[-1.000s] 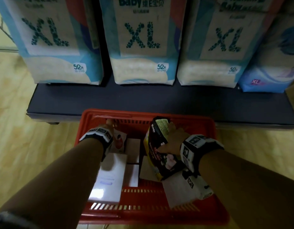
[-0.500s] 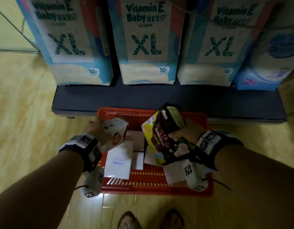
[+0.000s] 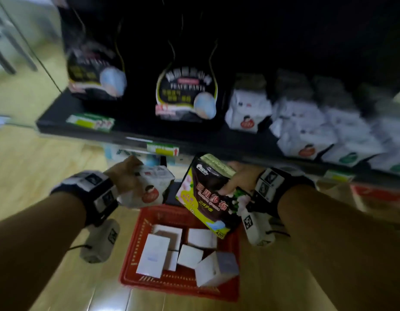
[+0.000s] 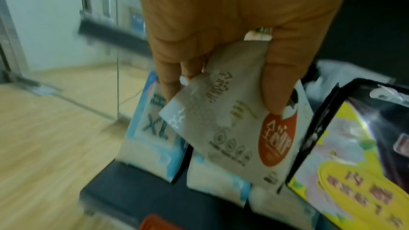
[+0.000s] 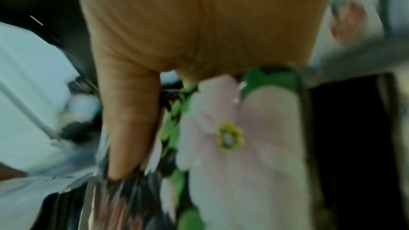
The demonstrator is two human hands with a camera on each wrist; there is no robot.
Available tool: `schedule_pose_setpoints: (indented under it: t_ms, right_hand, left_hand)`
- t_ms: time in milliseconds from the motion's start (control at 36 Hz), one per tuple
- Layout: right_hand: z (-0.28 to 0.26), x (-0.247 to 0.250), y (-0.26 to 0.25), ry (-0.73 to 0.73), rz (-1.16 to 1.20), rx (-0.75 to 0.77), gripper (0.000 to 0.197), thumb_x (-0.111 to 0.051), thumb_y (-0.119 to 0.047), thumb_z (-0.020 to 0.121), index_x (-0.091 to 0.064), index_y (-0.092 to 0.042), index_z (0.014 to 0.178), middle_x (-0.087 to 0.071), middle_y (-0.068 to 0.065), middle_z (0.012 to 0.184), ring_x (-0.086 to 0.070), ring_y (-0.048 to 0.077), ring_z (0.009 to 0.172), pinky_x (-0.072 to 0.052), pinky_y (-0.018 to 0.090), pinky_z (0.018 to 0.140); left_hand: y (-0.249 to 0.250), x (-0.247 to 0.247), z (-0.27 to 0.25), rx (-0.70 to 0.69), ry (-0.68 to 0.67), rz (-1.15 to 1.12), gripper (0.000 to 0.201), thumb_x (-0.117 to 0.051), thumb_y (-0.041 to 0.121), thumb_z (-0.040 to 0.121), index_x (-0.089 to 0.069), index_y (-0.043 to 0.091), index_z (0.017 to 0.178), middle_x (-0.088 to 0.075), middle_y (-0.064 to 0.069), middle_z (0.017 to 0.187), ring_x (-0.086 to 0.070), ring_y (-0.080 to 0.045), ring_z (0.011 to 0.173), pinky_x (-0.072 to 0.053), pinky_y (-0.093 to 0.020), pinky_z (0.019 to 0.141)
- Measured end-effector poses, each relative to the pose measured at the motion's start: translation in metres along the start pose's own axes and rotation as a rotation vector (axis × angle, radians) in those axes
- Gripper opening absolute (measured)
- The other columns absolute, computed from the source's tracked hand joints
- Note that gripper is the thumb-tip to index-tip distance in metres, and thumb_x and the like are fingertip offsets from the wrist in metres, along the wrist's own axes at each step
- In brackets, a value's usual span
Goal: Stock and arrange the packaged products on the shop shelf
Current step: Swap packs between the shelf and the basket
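Observation:
My left hand (image 3: 127,173) grips a small white packet with a red round logo (image 3: 149,187), thumb on its front and fingers behind (image 4: 239,128). My right hand (image 3: 237,178) holds a dark flowered pack with yellow and pink print (image 3: 208,194); the thumb presses its front (image 5: 130,128). Both are raised above the red basket (image 3: 136,239), just below the front edge of a dark shelf (image 3: 194,135). Matching white packets with red logos (image 3: 246,108) stand in rows on that shelf to the right.
Two large black packs (image 3: 185,93) stand on the shelf at left and middle, with green price tags (image 3: 91,122) on its edge. The basket on the wooden floor holds several white boxes (image 3: 154,254). Blue XL packs (image 4: 152,128) stand on the bottom shelf.
Both hands have risen out of the basket with their packs. My view has swung up from the bottom shelf of XL packs to the shelf above it.

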State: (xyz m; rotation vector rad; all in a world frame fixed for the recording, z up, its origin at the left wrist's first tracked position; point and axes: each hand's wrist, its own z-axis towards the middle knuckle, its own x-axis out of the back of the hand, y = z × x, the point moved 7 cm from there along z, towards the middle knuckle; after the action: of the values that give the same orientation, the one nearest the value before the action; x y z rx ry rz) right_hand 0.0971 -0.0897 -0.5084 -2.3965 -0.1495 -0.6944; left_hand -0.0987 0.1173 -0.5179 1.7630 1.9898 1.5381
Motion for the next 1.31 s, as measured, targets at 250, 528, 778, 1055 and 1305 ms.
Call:
schedule_pose_setpoints:
  t_ms: [250,528,778,1055,1305]
  right_hand:
    - [-0.143,0.101,-0.142,0.009,-0.313,0.167,0.084,-0.084,-0.025,0.069,-0.041,-0.027,0.140,-0.049,-0.005,0.135,-0.046,0.021,0.126,-0.040,0.030,0.100]
    - [-0.278,0.191,-0.296,0.180,-0.452,0.393,0.070,-0.085,-0.023,0.067,-0.050,-0.023,0.127,-0.059,-0.003,0.122,-0.057,0.019,0.110,-0.047,0.035,0.099]
    - [-0.311,0.222,-0.409,0.312,-0.459,0.493,0.065,-0.084,-0.029,0.068,-0.048,-0.026,0.123,-0.065,0.001,0.111,-0.065,0.019,0.098,-0.054,0.035,0.087]
    - [-0.275,0.226,-0.537,0.480,-0.414,0.539,0.073,-0.085,-0.023,0.067,-0.047,-0.022,0.130,-0.062,0.002,0.110,-0.064,0.024,0.095,-0.059,0.035,0.067]
    - [-0.205,0.201,-0.620,0.482,-0.551,0.494,0.096,-0.083,-0.025,0.071,-0.029,-0.022,0.150,-0.059,0.002,0.127,-0.055,0.012,0.076,-0.045,0.011,0.039]
  left_hand:
    - [0.160,0.125,-0.129,-0.208,0.042,0.184,0.035,-0.073,0.000,0.076,-0.055,0.011,0.103,-0.062,-0.011,0.105,-0.057,-0.032,0.106,-0.046,-0.028,0.083]
    - [0.265,0.255,-0.243,-0.384,0.204,-0.070,0.042,-0.069,-0.005,0.079,-0.047,0.006,0.114,-0.057,-0.013,0.094,-0.059,-0.028,0.080,-0.054,-0.032,0.058]
    - [0.303,0.369,-0.265,-0.423,0.312,-0.042,0.050,-0.077,0.007,0.072,-0.050,0.016,0.113,-0.061,-0.011,0.104,-0.063,-0.030,0.096,-0.056,-0.045,0.082]
    - [0.303,0.506,-0.230,-0.486,0.405,-0.006,0.061,-0.083,0.010,0.066,-0.049,0.014,0.116,-0.057,-0.017,0.112,-0.058,-0.035,0.105,-0.051,-0.051,0.088]
    - [0.285,0.606,-0.185,-0.538,0.505,-0.075,0.058,-0.078,0.013,0.072,-0.046,0.012,0.121,-0.057,-0.016,0.113,-0.059,-0.033,0.101,-0.052,-0.049,0.086]
